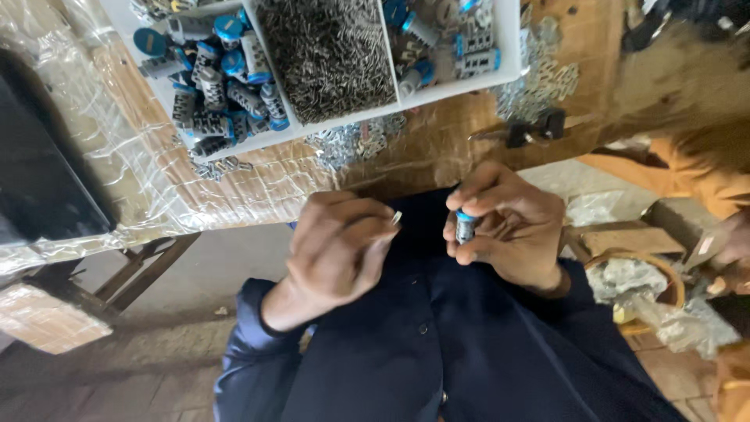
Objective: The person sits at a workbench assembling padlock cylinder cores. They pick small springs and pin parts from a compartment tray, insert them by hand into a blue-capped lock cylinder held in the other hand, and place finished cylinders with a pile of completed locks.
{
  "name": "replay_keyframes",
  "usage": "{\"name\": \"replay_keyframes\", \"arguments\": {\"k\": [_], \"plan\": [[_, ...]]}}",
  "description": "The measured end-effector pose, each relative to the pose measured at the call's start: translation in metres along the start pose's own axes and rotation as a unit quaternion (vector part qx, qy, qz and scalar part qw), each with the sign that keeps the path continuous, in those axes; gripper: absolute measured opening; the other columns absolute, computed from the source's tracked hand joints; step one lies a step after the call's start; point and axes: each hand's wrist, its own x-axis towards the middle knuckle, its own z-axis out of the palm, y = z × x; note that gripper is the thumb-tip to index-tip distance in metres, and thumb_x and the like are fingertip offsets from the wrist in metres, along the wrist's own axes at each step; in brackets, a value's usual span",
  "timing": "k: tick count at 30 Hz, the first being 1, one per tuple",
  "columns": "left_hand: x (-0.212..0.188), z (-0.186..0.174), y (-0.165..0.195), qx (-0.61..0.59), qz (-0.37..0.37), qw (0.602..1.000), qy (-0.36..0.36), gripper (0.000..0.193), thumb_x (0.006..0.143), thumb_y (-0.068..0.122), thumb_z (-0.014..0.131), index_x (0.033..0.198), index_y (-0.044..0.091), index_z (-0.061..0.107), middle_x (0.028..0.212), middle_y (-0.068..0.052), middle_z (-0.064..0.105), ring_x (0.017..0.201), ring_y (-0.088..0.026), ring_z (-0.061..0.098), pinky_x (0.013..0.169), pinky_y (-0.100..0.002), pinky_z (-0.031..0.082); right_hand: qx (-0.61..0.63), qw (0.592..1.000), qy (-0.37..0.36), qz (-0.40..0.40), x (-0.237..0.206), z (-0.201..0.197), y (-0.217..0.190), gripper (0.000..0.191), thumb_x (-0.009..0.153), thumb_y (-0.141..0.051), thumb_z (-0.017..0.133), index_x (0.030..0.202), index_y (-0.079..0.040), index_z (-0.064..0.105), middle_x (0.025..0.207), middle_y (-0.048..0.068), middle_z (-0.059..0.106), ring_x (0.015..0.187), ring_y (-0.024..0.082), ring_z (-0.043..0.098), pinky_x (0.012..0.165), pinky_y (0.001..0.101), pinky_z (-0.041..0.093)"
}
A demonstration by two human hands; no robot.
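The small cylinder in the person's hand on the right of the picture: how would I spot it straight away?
Below the white tray on the wooden table, two hands meet over a dark blue jacket. The right hand pinches a small grey metal cylinder with a blue cap. Similar ones lie in the tray; this one is held upright.

Your view is lit by soft, even daylight with no hard shadows. Glare streaks the clear plastic sheet [117, 180] at nine o'clock. Your left hand [336, 250] smears with motion blur, and the edges at three o'clock bend and lose focus.
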Motion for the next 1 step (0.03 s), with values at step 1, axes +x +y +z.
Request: {"name": "replay_keyframes", "arguments": {"k": [1], "plan": [[-0.0079, -0.0010, 0.0034, -0.079, -0.048, 0.995, 0.024, 0.015, 0.101, 0.011, 0.078, 0.112, 0.010, 0.068, 0.108, -0.006, 0.072, 0.096, -0.023, 0.070, 0.082, -0.037, 0.059, -0.001, 1.000, 0.001, 0.007, 0.0001, 0.0019, 0.0016, 0.042, 0.086, 0.008, 0.085, 0.123, 0.001, 0.066, 0.127, 0.017, 0.061, 0.094, 0.021, 0.073, 0.075, 0.0311, 0.068]]}}
